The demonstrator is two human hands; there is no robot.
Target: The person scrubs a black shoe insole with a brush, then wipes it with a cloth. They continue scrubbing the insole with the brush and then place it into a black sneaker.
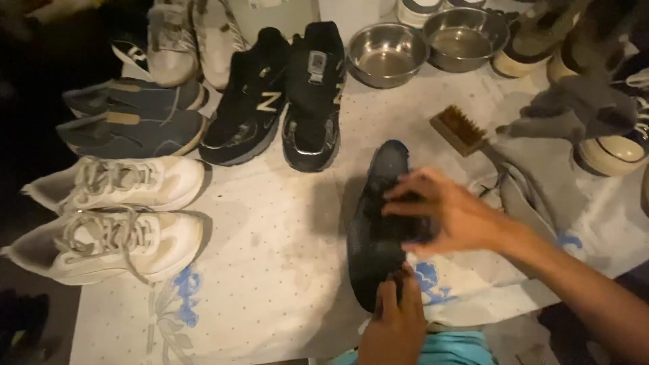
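Observation:
A dark shoe insole (pixel 378 203) lies lengthwise on the white dotted cloth (pixel 284 230). My right hand (pixel 446 213) reaches in from the right and lies across the insole's middle with fingers spread, pressing on it. My left hand (pixel 395 318) comes up from the bottom edge and pinches the insole's near end. Whether something is under my right palm cannot be seen.
A wooden brush (pixel 460 130) lies right of the insole, beside a grey rag (pixel 520 196). Two steel bowls (pixel 387 54) stand at the back. Black sneakers (pixel 277 94), navy shoes (pixel 135 115) and white sneakers (pixel 115 209) line the left side. More shoes (pixel 608 145) sit at the right.

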